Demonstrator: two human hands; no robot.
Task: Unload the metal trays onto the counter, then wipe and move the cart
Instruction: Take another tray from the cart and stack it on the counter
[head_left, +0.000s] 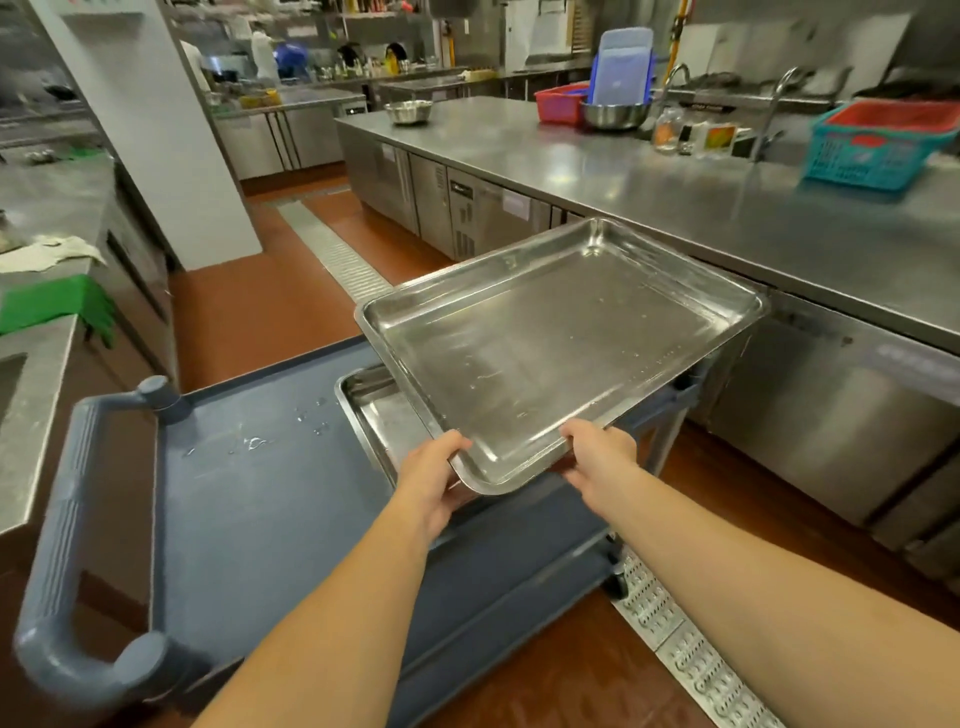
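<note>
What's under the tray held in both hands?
A second tray sits on the cart below it; only its left end shows. The held tray covers the rest, so whether more are stacked there cannot be told.

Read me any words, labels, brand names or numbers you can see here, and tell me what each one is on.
No text here is legible.
Dark brand plate on the under-counter fridge: blurred.
White paper label beside it: too small.
Printed carton by the tap: blurred.
Lettering on the near cabinet front: smeared.
Metal tray: no marking visible.
</note>
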